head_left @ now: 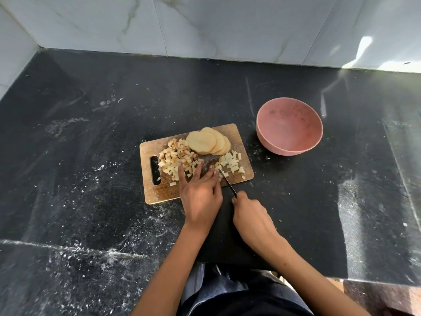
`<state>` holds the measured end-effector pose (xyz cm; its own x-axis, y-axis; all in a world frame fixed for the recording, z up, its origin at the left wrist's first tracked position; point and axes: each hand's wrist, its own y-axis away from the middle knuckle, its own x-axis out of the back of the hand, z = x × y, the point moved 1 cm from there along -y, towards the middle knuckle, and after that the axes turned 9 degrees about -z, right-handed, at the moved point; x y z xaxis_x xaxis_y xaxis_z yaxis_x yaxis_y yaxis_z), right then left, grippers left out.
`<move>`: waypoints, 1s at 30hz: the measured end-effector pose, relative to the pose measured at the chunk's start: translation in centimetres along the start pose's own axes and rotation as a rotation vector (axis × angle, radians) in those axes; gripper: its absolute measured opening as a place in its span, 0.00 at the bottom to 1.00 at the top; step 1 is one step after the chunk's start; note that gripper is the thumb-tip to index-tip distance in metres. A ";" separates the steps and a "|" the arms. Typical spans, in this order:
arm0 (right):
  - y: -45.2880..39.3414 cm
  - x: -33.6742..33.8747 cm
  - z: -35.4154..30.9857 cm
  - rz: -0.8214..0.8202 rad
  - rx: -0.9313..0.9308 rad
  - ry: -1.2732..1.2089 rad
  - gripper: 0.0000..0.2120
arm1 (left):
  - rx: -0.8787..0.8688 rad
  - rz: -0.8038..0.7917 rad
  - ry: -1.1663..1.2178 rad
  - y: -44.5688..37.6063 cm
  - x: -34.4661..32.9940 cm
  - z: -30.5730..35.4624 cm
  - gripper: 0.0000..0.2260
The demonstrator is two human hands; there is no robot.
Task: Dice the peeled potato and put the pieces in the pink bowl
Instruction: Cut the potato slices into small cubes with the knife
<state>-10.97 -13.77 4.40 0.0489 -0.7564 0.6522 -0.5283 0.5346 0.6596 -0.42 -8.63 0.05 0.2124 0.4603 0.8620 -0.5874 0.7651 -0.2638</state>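
Our right hand (pixel 249 215) grips the thin black knife (pixel 228 184) while our flat left hand (pixel 200 190) rests on the brown wooden board (pixel 159 192) by round potato slices (pixel 208 141), so we keep fingers back, with the pink bowl (pixel 289 126) empty.

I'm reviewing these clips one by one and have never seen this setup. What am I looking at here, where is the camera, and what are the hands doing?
There is no machine here: a person works with two bare hands. The single picture comes from a wide-angle camera worn on the head, looking forward and down.

On the black stone counter lies a rectangular wooden cutting board. On it are overlapping round peeled potato slices and two heaps of small diced potato pieces, one on each side. To the right of the board stands a round pink bowl, with no pieces in it yet.

The left hand lies with fingers spread on the board among the dice. The right hand has its grip on a thin dark-handled knife, blade over the board.
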 end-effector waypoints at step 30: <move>-1.3 0.8 -1.5 0.012 0.048 -0.044 0.14 | 0.136 -0.009 0.133 0.7 -0.1 -1.4 0.03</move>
<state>-8.94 -14.51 4.67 0.0057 -0.7661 0.6427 -0.5685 0.5263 0.6324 0.25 -7.45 -0.84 0.3143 0.5159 0.7969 -0.6829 0.7060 -0.1877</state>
